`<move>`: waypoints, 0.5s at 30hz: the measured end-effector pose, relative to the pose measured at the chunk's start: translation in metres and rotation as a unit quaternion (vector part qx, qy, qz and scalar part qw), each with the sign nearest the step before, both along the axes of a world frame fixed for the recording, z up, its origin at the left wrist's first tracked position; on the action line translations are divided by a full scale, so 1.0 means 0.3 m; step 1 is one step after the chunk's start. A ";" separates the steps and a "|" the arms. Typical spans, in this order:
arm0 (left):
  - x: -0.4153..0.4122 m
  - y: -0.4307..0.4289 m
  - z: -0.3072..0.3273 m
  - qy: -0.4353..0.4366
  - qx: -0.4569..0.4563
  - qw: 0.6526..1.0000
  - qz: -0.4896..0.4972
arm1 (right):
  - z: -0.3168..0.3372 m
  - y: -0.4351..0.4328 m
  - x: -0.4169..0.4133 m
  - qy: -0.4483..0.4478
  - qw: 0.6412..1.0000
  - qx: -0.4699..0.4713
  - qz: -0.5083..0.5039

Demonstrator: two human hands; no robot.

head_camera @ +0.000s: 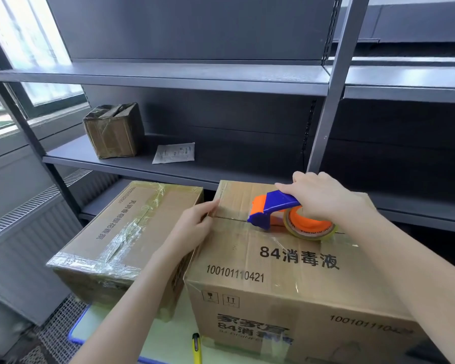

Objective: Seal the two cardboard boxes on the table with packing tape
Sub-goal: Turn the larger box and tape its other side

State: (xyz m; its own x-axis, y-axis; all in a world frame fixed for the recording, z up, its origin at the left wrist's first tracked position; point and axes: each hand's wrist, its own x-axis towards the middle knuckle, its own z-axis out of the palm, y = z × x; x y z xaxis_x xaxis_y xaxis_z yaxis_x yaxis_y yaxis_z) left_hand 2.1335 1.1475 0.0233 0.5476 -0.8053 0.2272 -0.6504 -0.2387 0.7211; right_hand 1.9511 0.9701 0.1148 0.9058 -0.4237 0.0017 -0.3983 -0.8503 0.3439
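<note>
We see matt brown cardboard boxes [286, 258] under glossy clear tape [121, 240], a shiny plastic dispenser [271, 208], and matt grey metal shelves [168, 74] upper frame

we see the left hand [195, 227] and the right hand [321, 198] bare, slim-fingered, and bare forearms [142, 298] running to the frame edge.

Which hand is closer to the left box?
Left. The left hand touches the edge of the right box, just beside the left box; the right hand grips the tape dispenser farther right.
</note>
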 end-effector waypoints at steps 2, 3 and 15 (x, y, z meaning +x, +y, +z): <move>-0.059 -0.018 0.034 -0.078 0.092 0.989 -0.084 | -0.009 0.011 -0.013 -0.027 1.000 0.009 -0.005; -0.092 -0.032 0.035 -0.127 0.141 0.976 -0.104 | -0.013 0.017 -0.020 -0.039 0.999 0.006 -0.003; -0.098 -0.077 -0.014 -0.276 0.238 0.929 -0.057 | -0.046 0.006 0.007 -0.135 0.989 0.047 0.046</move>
